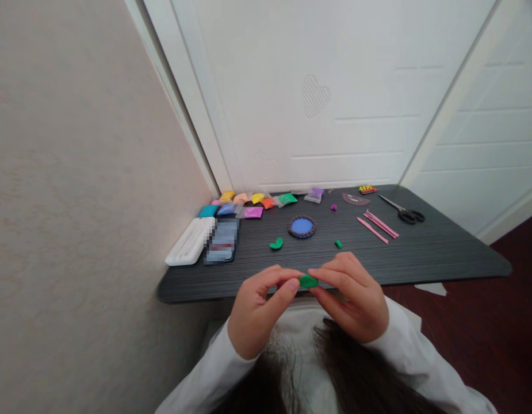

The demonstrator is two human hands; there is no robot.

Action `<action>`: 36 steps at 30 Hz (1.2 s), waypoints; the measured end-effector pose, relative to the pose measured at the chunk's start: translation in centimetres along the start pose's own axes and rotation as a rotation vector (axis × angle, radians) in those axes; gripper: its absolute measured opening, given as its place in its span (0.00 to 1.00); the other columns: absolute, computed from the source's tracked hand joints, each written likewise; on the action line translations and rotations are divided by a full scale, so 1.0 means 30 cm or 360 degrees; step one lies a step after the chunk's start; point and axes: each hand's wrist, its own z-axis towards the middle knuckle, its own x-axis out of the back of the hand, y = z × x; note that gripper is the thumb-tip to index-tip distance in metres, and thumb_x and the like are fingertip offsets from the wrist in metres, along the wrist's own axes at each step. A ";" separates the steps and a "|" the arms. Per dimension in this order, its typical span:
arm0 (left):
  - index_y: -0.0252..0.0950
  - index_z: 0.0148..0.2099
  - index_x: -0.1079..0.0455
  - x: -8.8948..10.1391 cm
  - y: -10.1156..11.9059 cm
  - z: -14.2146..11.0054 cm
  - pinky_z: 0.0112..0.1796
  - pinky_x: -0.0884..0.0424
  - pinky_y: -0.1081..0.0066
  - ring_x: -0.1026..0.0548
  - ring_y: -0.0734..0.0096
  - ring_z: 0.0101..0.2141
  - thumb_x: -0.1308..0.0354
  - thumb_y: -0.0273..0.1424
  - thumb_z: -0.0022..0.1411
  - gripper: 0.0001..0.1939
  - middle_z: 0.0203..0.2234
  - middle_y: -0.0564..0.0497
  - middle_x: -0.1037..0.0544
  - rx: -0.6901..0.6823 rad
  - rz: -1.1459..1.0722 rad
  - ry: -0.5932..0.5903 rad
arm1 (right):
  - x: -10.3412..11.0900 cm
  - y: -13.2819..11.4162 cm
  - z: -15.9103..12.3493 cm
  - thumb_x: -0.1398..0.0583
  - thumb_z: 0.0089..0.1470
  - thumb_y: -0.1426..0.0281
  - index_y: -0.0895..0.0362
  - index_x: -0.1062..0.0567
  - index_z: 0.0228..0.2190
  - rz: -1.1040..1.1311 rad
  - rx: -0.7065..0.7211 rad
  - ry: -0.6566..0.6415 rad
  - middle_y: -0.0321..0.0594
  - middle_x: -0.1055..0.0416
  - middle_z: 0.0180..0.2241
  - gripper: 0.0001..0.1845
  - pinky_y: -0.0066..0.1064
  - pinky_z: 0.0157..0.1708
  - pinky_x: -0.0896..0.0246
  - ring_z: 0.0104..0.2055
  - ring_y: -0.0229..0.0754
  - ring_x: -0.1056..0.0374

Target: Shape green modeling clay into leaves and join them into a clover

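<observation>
Grip is split across two hands at lower centre of the frame: a green piece (309,281) is pinched at its left end by thumb and forefinger of the left hand (257,313), at its right end by fingertips of the right hand (354,296). Finger gaps are closed down to roughly the piece's thickness; contact on the hidden side can't be told. Piece is held by the near edge of the dark table (447,253), one smooth face showing. Looks like soft clay, so pressure is best kept light and even at both ends; if one end is squeezed harder, the outline may get skewed or dented. Small presses, with the piece turned in between, seem safer than one hard pinch. Curved green piece (276,244) is placed left of centre, small green piece (339,244) right of it, both untouched. Brown-rimmed blue disc (302,226) is set between them, higher in the frame. Pink tools (380,224) are laid at right, held by neither hand.
</observation>
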 end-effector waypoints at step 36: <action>0.34 0.30 0.29 -0.006 -0.004 0.000 0.31 0.38 0.73 0.35 0.74 0.26 0.47 0.30 0.55 0.07 0.21 0.54 0.34 0.0054 0.0097 0.0018 | -0.018 0.004 -0.009 0.40 0.46 0.76 0.56 0.30 0.39 0.0093 -0.0074 -0.0104 0.39 0.27 0.31 0.15 0.35 0.33 0.41 0.32 0.38 0.34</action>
